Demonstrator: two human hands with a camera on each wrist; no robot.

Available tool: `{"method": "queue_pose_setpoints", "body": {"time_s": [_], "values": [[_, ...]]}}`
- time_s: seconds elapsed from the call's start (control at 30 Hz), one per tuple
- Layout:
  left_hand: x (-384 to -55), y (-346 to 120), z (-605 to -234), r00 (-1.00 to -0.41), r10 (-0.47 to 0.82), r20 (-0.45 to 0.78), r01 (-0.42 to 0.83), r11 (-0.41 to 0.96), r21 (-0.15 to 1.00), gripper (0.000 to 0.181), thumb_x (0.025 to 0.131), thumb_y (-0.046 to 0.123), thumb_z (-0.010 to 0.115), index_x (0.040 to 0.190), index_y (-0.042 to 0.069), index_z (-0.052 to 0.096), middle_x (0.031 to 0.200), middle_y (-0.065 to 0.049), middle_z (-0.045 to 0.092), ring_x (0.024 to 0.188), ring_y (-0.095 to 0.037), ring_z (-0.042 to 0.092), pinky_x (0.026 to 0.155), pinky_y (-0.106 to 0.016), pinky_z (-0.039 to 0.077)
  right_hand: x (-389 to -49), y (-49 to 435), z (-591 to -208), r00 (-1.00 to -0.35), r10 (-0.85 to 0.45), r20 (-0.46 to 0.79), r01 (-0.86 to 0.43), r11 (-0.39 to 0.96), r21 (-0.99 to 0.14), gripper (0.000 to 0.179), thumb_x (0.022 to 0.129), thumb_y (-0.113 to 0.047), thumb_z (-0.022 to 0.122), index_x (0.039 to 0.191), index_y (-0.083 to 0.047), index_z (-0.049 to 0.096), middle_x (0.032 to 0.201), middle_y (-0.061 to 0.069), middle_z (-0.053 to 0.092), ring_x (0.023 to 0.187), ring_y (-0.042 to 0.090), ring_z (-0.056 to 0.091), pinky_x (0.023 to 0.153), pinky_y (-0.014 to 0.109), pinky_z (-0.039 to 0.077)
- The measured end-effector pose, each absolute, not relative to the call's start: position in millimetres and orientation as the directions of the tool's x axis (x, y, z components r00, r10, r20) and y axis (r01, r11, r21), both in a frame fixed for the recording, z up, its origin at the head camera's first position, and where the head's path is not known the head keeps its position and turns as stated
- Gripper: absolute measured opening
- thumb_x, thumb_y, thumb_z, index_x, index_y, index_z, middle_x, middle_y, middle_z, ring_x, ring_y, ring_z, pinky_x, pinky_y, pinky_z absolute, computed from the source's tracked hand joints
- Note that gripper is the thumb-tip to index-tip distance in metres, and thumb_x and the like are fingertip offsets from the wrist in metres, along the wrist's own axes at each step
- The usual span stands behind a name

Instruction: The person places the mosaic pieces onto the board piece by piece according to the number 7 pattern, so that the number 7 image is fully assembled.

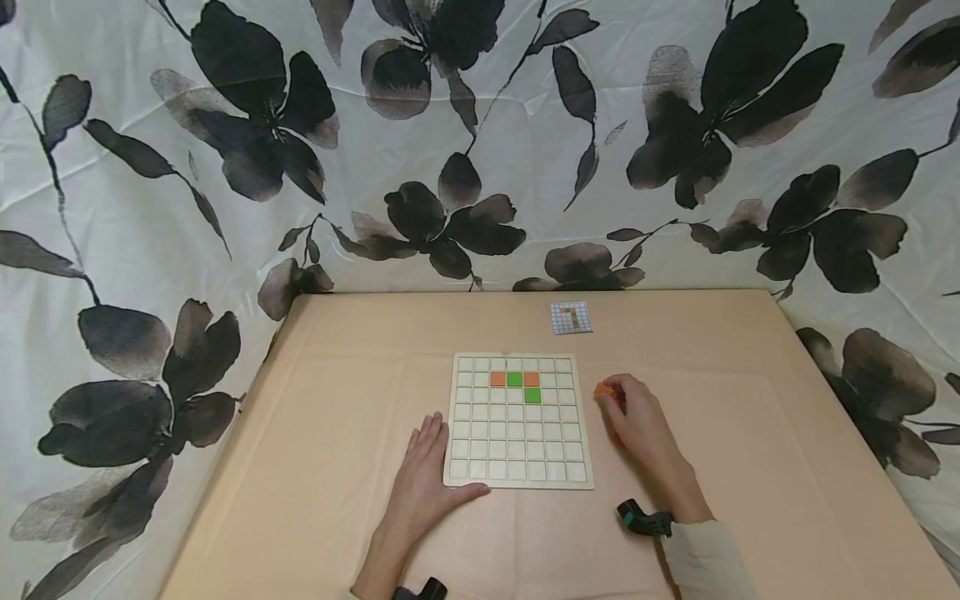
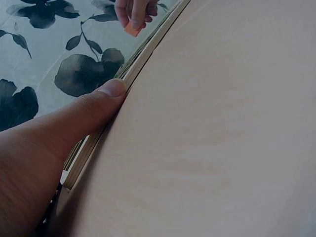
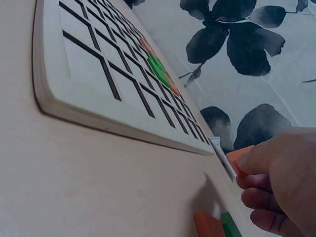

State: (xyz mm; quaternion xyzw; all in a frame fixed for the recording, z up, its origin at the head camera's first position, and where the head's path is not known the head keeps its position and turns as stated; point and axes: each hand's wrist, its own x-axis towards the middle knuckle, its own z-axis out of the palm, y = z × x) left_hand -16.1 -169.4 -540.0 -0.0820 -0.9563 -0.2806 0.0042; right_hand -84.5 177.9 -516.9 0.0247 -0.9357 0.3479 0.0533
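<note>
Board (image 1: 517, 429) lies against the spread left hand (image 1: 429, 477), likely for steadiness. The right hand (image 1: 636, 412) pinches an orange block (image 3: 238, 153).

From the head: looks forward and down over the surface (image 1: 337, 383), set well back, taking in the whole grid board (image 1: 517, 444), left hand (image 1: 423, 475), right hand (image 1: 636, 412) and floral cloth (image 1: 525, 167) beyond. From the left wrist: looks low along the grid board's near edge, rolled aslant, very close to the left hand. From the right wrist: looks forward, low and tilted, past the grid board's near right corner, close beside the right hand. Common to all three: orange tile (image 3: 236, 155) in right hand.
</note>
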Motion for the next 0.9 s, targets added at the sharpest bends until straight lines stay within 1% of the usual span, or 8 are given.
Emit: {"method": "queue_pose_setpoints", "body": {"time_s": [0.3,0.57,0.9], "values": [[-15.8,-170.0,-540.8,-0.986,0.155,0.060,0.163,0.829,0.535,0.124,0.063,0.076,0.077,0.152,-0.002,0.038,0.165,-0.013,0.027,0.156,-0.026,0.020,0.132,-0.037,0.013,-86.3,163.4,-517.9,-0.986,-0.054,0.156,-0.143,0.752,-0.643,0.026,0.098,-0.016,0.065,0.117,0.000,0.060,0.102,0.012,0.065,0.090,0.022,0.059,0.075,0.035,0.056],[-15.6,-170.2,-541.3,-0.987,0.153,0.056,0.160,0.831,0.533,0.125,0.063,0.076,0.077,0.153,-0.001,0.038,0.166,-0.012,0.027,0.156,-0.026,0.020,0.132,-0.036,0.013,-86.6,150.5,-517.5,-0.987,-0.065,0.146,-0.145,0.748,-0.647,0.025,0.097,-0.015,0.066,0.117,-0.001,0.061,0.101,0.010,0.064,0.089,0.021,0.056,0.072,0.031,0.054],[-15.3,-170.3,-541.6,-0.986,0.156,0.063,0.165,0.831,0.531,0.125,0.063,0.077,0.076,0.152,-0.002,0.038,0.165,-0.013,0.028,0.156,-0.025,0.020,0.132,-0.036,0.013,-86.6,137.1,-516.0,-0.981,-0.101,0.163,-0.184,0.740,-0.647,0.025,0.098,-0.015,0.065,0.118,-0.002,0.061,0.105,0.012,0.065,0.091,0.022,0.056,0.076,0.034,0.055]]}}
